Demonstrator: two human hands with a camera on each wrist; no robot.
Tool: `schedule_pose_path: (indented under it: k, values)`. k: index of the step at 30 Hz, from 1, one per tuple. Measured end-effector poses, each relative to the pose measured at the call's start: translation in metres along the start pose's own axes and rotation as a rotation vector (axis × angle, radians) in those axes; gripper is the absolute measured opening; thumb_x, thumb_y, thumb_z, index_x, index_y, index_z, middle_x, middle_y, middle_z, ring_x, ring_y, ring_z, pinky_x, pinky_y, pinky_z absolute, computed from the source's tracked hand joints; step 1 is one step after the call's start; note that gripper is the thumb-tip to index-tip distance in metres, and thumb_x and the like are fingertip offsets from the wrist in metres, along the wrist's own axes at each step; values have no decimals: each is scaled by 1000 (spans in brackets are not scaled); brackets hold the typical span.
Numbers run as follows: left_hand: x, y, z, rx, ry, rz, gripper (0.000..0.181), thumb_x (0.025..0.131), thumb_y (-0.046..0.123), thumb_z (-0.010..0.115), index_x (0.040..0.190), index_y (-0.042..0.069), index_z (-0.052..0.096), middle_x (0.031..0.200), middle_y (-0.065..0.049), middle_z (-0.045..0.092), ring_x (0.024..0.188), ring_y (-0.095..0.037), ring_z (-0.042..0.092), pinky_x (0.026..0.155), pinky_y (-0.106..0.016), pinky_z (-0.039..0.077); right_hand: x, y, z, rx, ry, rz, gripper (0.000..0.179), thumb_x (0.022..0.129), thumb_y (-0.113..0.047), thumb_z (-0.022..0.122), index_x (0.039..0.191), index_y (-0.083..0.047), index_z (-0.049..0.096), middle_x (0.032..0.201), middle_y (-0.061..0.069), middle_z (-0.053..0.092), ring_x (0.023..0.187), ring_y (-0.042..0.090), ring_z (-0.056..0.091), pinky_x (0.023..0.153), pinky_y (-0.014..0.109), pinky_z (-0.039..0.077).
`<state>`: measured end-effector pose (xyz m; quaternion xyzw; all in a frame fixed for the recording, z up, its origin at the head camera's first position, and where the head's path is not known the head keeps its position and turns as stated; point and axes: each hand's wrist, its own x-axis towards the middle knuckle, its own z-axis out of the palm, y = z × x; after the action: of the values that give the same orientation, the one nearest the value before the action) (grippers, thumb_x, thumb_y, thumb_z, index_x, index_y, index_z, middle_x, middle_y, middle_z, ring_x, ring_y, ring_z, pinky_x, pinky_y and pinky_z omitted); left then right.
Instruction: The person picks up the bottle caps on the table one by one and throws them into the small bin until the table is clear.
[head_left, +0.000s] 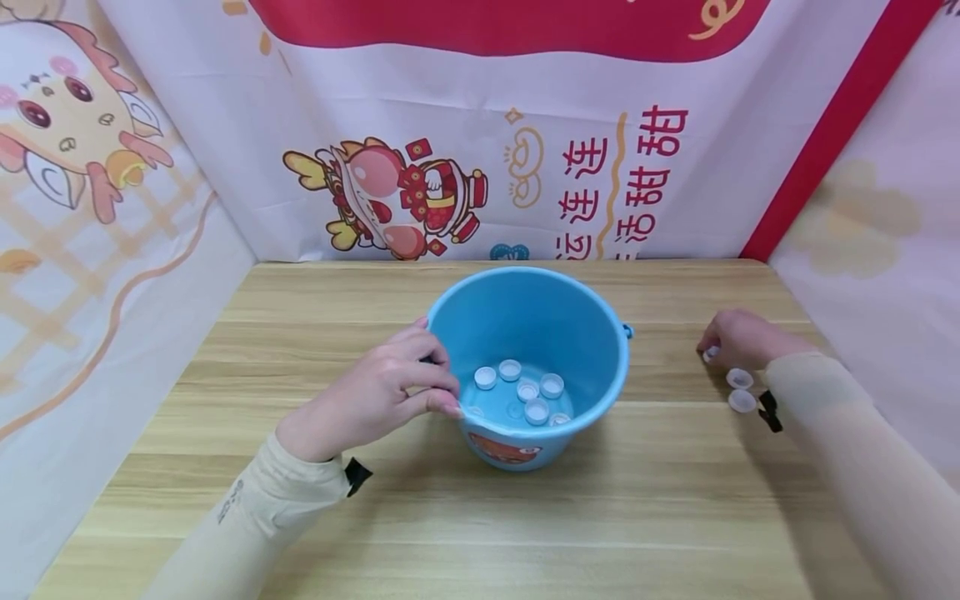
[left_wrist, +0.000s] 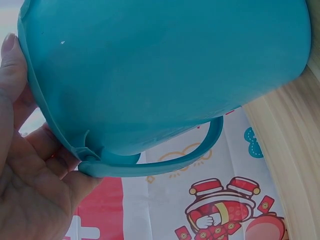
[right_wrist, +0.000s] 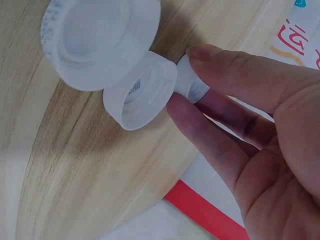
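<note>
A round blue plastic bucket (head_left: 525,308) stands on a wood-grain table (head_left: 435,533), several round white plastic caps (head_left: 536,411) on its floor. The left hand (head_left: 397,379) grips the bucket's left rim. Well apart, right of the bucket, the right hand (head_left: 742,335) pinches another white cap (right_wrist: 192,82) near two loose caps (head_left: 742,401). A red sticker (head_left: 504,450) marks the bucket's front, its print illegible; behind the bucket, red Chinese characters (head_left: 645,187) include 连连 and 甜甜.

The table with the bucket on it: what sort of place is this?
Probably a makeshift indoor work booth: a table, printed sheets on three sides of it, and a bucket with white caps inside.
</note>
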<state>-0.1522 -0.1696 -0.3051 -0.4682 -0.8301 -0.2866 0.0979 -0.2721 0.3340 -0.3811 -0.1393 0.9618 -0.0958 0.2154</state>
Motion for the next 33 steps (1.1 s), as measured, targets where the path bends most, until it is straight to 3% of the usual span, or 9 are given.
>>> schedule_pose_path:
  k: [12,18,21,25,27,33]
  values:
    - [0,2,-1,3,-11,-8,16,80,25,80,91,15,78,95,3,58,100,-13,54,115,-52,28,0,-2,4,-18,20,-1,20,86,-1,72,106,0,74,98,14,70,90,29,61,86,55,51]
    - [0,1,-1,15,-18,-5,15,80,26,80,91,15,78,95,3,58,98,-13,54,116,-51,27,-8,-18,-9,22,173,-91,23,88,-5,67,108,4,72,96,12,69,83,24,60,76,46,54]
    - [0,1,0,17,-21,-2,15,80,26,80,91,15,78,95,3,58,97,-13,54,116,-51,26,-19,-37,-28,6,293,-145,23,88,-8,67,109,2,72,91,9,69,71,20,58,65,39,53]
    - [0,3,-1,6,-25,-15,15,80,25,80,91,15,78,95,2,58,99,-13,54,115,-52,26,-38,-78,-61,-44,408,-169,27,87,-12,74,112,-3,73,92,8,67,67,19,57,60,33,54]
    - [0,3,-1,3,-26,-18,15,80,25,80,91,15,78,96,2,58,99,-13,54,115,-52,26,-49,-101,-76,-63,441,-188,30,86,-14,78,114,-5,72,96,10,67,72,21,60,61,34,57]
    - [-1,2,-1,2,-25,-24,16,80,26,80,92,15,78,96,3,58,101,-13,54,115,-51,27,-78,-165,-104,-118,515,-356,37,82,-13,82,118,-11,73,108,11,66,86,24,66,71,42,60]
